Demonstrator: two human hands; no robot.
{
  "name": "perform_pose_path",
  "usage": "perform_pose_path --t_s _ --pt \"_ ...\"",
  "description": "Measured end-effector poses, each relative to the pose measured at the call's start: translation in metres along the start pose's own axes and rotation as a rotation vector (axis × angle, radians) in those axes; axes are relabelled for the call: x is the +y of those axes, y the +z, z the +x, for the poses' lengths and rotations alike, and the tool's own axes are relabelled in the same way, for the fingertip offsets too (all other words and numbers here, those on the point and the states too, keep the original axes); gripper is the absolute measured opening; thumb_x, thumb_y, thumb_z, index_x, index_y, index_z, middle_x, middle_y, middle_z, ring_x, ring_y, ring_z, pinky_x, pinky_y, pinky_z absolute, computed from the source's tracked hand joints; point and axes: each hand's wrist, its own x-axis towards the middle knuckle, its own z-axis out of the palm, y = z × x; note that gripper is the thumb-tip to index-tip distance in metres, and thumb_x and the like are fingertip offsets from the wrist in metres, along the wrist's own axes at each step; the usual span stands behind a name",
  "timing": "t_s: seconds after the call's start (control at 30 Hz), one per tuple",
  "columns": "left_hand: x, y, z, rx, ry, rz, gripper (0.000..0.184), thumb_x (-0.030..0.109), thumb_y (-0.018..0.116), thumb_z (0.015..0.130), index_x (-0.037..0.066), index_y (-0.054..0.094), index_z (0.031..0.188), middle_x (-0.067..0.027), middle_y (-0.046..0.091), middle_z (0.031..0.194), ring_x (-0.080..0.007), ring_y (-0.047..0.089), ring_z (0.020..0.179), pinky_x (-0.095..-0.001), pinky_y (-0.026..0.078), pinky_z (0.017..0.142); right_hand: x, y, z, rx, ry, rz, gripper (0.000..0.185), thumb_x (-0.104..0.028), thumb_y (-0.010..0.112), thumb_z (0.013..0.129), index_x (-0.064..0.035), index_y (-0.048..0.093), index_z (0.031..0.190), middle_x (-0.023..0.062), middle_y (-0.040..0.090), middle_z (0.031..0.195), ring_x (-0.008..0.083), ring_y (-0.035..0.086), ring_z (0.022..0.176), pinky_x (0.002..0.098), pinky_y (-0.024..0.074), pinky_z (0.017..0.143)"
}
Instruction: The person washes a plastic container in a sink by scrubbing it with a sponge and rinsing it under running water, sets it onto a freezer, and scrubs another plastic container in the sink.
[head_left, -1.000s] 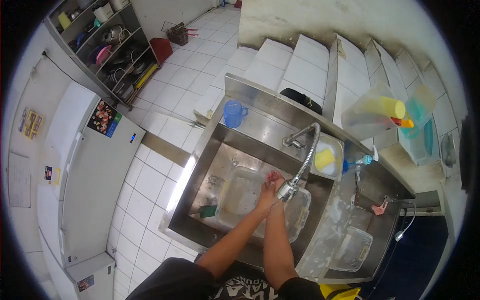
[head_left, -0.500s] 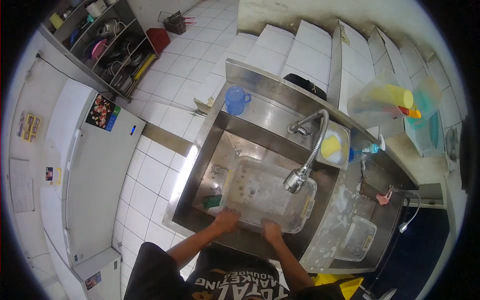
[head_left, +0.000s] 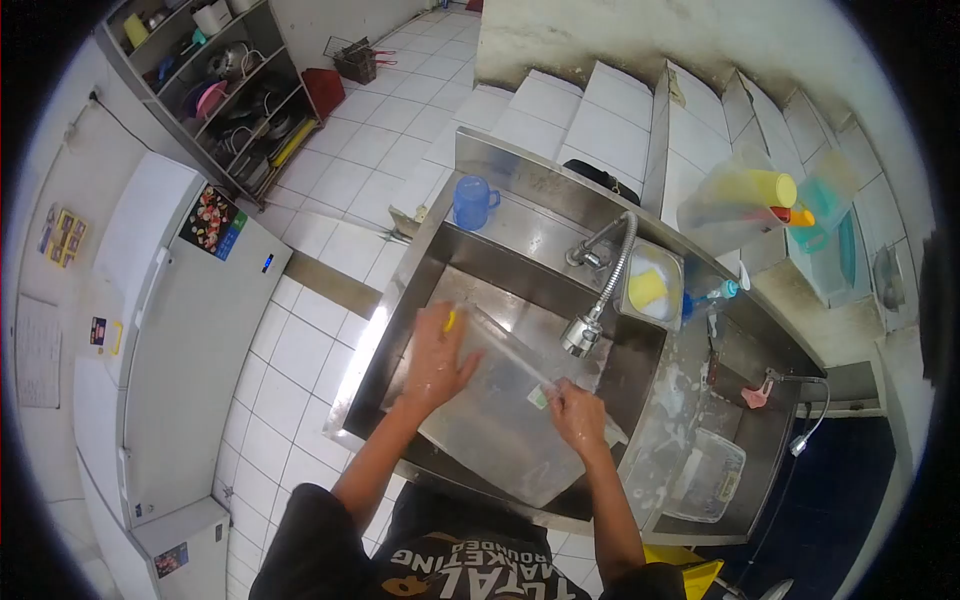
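A clear plastic tub [head_left: 510, 440] is tipped up on its side in the steel sink [head_left: 640, 385], its long rim running diagonally. My right hand [head_left: 578, 415] is closed around that rim, beside a small green-and-white label. At the tub's upper left end is my left hand [head_left: 435, 360], wet, curled over the corner by a yellow latch [head_left: 450, 321], with the thumb apart. Some of its fingertips are hidden. The chrome spray tap [head_left: 582, 335] hangs above the far side of the tub.
A blue mug [head_left: 471, 203] stands on the back ledge. Right of the tap, a metal pan [head_left: 670, 308] holds a yellow sponge [head_left: 648, 287] and suds. Another clear tub [head_left: 706, 478] sits in the right-hand basin. Plastic pitchers [head_left: 735, 200] stand at the back right.
The tub has gone from lying flat to tipped on its side. My left hand has moved up to its far left end, and my right hand has moved up and right onto the rim.
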Motion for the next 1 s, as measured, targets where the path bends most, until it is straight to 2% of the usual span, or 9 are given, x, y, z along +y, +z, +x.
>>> perform_pose_path --t_s 0.17,0.23,0.3,0.43,0.57,0.63,0.83,0.93,1.0 --pt "-0.038 0.0 -0.063 0.272 -0.554 -0.166 0.05 0.024 0.059 0.09 -0.002 0.046 0.131 -0.0234 0.047 0.128 -0.0398 0.044 0.121 -0.0492 0.032 0.106 0.025 -0.011 0.012 0.055 0.126 0.03 0.028 -0.03 0.056 0.092 -0.0022 0.06 0.088 0.0213 0.063 0.073 0.0401 0.063 0.071 0.047 0.048 0.064" --pt "-0.064 0.025 -0.104 0.352 -0.775 -0.33 0.049 0.029 0.055 0.093 -0.001 0.046 0.13 -0.023 0.047 0.132 -0.0385 0.042 0.124 -0.0479 0.032 0.106 0.058 0.007 0.026 0.113 0.18 0.254 0.037 -0.036 0.053 0.096 -0.003 0.056 0.078 0.0099 0.054 0.054 0.0216 0.058 0.051 0.0379 0.044 0.05" --pt "-0.092 0.068 -0.148 0.213 -1.374 -1.234 0.055 0.042 0.048 0.095 0.002 0.047 0.132 -0.0195 0.05 0.13 -0.0345 0.044 0.123 -0.0443 0.035 0.102 0.069 0.015 0.032 0.08 0.267 0.453 0.04 -0.039 0.052 0.097 -0.0045 0.055 0.077 0.0052 0.051 0.053 0.0158 0.054 0.049 0.0341 0.0406 0.046" --pt "-0.038 0.112 -0.166 -0.036 -1.635 -1.052 0.067 0.058 0.042 0.091 0.007 0.049 0.134 -0.0137 0.06 0.12 -0.0286 0.057 0.11 -0.0397 0.043 0.095 0.11 0.041 0.04 -0.011 0.416 0.731 0.045 -0.046 0.048 0.098 -0.0093 0.055 0.075 -0.0025 0.047 0.053 0.0081 0.043 0.041 0.0263 0.032 0.038" --pt "-0.037 0.141 -0.199 -0.075 -1.61 -1.687 0.068 0.057 0.041 0.092 0.006 0.047 0.136 -0.0145 0.059 0.125 -0.0269 0.056 0.114 -0.0401 0.045 0.095 0.126 0.043 0.03 -0.01 0.511 0.793 0.048 -0.051 0.045 0.098 -0.011 0.053 0.072 -0.0036 0.041 0.051 0.0089 0.04 0.04 0.0279 0.0301 0.038" --pt "-0.037 0.16 -0.208 -0.1 -1.545 -1.919 0.068 0.057 0.041 0.093 0.005 0.047 0.137 -0.0149 0.058 0.127 -0.0261 0.056 0.115 -0.0403 0.046 0.095 0.153 0.048 0.031 -0.142 0.585 0.638 0.053 -0.054 0.042 0.098 -0.0064 0.062 0.088 0.0034 0.059 0.069 0.0137 0.057 0.057 0.0295 0.0446 0.051" --pt "-0.024 0.235 -0.18 0.12 -1.65 -1.769 0.068 0.056 0.041 0.093 0.004 0.047 0.136 -0.0154 0.058 0.127 -0.0266 0.057 0.115 -0.0406 0.046 0.095 0.225 0.104 0.051 -0.253 0.776 0.973 0.073 -0.059 0.048 0.093 -0.0029 0.046 0.14 0.0134 0.057 0.13 0.0276 0.057 0.112 0.0365 0.0445 0.096" --pt "-0.019 0.259 -0.186 0.185 -1.661 -1.728 0.068 0.056 0.041 0.094 0.003 0.047 0.136 -0.0157 0.058 0.127 -0.0268 0.057 0.115 -0.0408 0.046 0.095 0.202 0.087 0.046 -0.341 0.706 1.026 0.075 -0.054 0.046 0.095 0.0001 0.035 0.145 0.0134 0.038 0.148 0.0291 0.04 0.133 0.0359 0.0299 0.11" --pt "-0.009 0.273 -0.203 0.205 -1.634 -1.732 0.067 0.055 0.041 0.094 0.002 0.047 0.135 -0.0159 0.058 0.127 -0.027 0.057 0.114 -0.0409 0.046 0.095 0.223 0.105 0.05 -0.356 0.678 0.938 0.072 -0.052 0.046 0.095 -0.0004 0.037 0.144 0.0135 0.041 0.146 0.029 0.041 0.132 0.0369 0.031 0.11"
